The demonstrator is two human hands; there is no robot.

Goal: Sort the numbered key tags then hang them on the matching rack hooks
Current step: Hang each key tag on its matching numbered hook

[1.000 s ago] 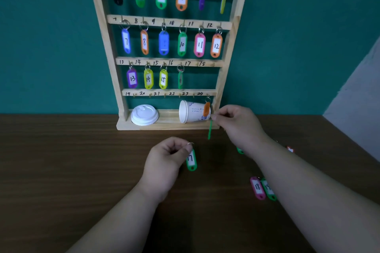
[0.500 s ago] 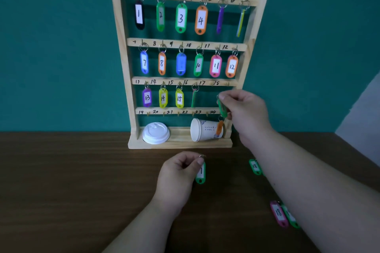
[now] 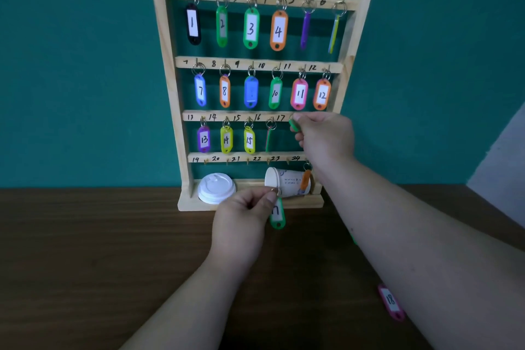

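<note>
Raised to the third rail point(image 3: 227, 116), a green tag point(image 3: 294, 125) is pinched by the right hand point(image 3: 324, 136), tag 17 point(image 3: 277, 214) by the left hand point(image 3: 244, 219).

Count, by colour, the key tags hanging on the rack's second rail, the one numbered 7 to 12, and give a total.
Blue tags: 2
Orange tags: 2
Green tag: 1
Pink tag: 1
Total: 6
</note>
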